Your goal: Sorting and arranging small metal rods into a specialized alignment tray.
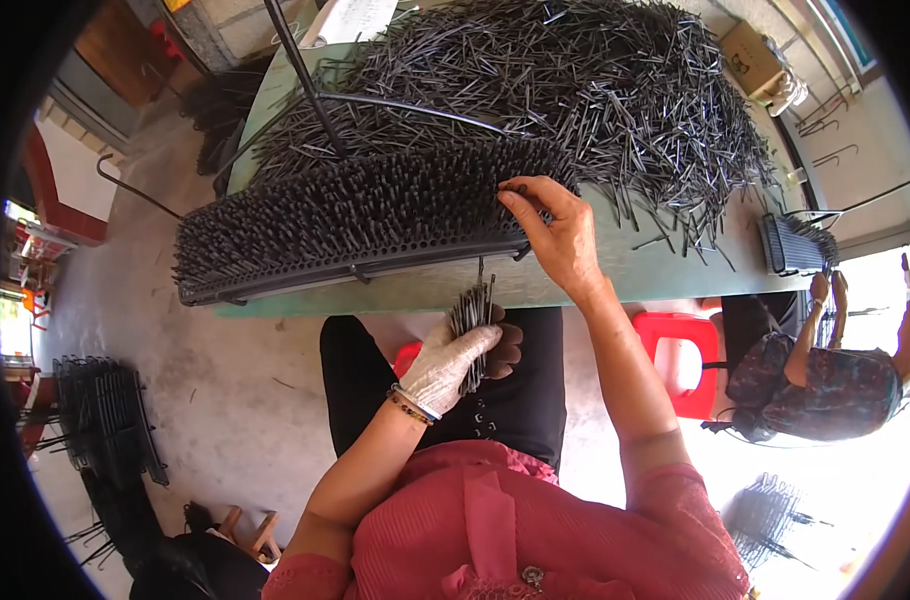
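Observation:
My left hand (pixel 441 362), in a white glove with dark fingers, is closed round a bundle of thin dark metal rods (pixel 471 312) just below the table's front edge. My bare right hand (pixel 563 232) is over the right end of a long black rack (pixel 325 265), thumb and forefinger pinched together. Whatever lies between those fingertips is too small to make out. Dense rows of short dark rods (pixel 365 205) stand upright in the rack, and a row of holes runs along its near edge.
Behind the rack, a large heap of loose dark rods (pixel 535 85) covers much of the green table (pixel 415 287). Bent metal rods (pixel 305 75) rise from the rack. To the right are a red stool (pixel 680 365) and another person (pixel 825 385) beside a smaller rack (pixel 790 245).

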A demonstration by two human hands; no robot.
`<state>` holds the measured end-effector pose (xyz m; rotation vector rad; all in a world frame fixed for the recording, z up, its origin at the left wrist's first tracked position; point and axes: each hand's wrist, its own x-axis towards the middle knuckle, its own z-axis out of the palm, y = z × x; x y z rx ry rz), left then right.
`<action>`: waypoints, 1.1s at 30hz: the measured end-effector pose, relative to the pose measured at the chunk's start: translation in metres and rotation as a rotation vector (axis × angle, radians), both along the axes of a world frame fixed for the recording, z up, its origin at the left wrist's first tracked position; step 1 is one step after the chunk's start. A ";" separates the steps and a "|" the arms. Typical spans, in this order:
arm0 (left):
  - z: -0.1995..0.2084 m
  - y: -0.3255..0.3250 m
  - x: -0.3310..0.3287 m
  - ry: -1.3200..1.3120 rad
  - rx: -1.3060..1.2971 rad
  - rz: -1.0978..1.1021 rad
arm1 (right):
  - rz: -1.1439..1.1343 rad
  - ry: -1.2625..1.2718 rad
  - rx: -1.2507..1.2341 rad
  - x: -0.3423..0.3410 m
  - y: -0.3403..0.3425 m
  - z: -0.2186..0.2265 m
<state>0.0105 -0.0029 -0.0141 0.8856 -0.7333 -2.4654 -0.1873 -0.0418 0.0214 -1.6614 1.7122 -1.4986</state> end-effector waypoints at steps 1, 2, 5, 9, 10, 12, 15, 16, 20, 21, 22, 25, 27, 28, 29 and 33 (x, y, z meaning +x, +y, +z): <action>0.000 0.000 0.001 0.002 -0.016 -0.007 | 0.001 0.001 0.001 0.000 0.000 0.001; -0.001 -0.001 0.001 0.003 -0.016 -0.006 | 0.018 0.034 -0.006 0.001 0.001 0.003; -0.002 -0.001 0.001 -0.006 -0.014 -0.022 | 0.034 0.085 -0.017 0.001 0.001 -0.002; -0.004 -0.001 0.001 -0.022 -0.012 -0.038 | 0.000 0.110 -0.022 0.004 0.001 -0.008; -0.004 -0.001 0.001 -0.017 -0.004 -0.038 | 0.001 0.110 -0.019 0.006 0.001 -0.009; -0.003 0.001 0.001 -0.019 0.000 -0.036 | -0.037 0.092 -0.031 0.009 0.001 -0.011; -0.004 0.001 0.002 -0.012 0.006 -0.043 | -0.012 0.234 -0.076 0.009 0.002 -0.012; -0.005 0.000 0.002 -0.004 0.009 -0.053 | -0.008 0.235 -0.073 0.008 0.002 -0.013; -0.005 0.002 0.001 -0.006 0.023 -0.043 | 0.002 0.439 -0.185 0.008 0.000 -0.014; -0.007 0.002 0.002 -0.011 0.024 -0.041 | -0.010 0.468 -0.203 0.010 0.000 -0.014; -0.008 0.003 0.002 -0.015 0.026 -0.039 | -0.043 0.516 -0.229 0.011 0.000 -0.014; -0.008 0.004 0.002 0.003 0.020 -0.042 | -0.116 0.415 -0.219 0.013 0.002 -0.021; -0.009 0.006 0.003 -0.009 0.035 -0.032 | -0.114 0.422 -0.204 0.015 0.003 -0.021; -0.012 0.006 0.003 -0.006 0.033 -0.035 | -0.122 0.426 -0.193 0.017 0.003 -0.021; -0.014 0.006 0.004 -0.003 0.032 -0.039 | -0.131 0.457 -0.206 0.018 0.004 -0.019; -0.016 0.004 0.008 0.001 0.023 -0.021 | -0.124 0.501 -0.187 0.022 0.005 -0.016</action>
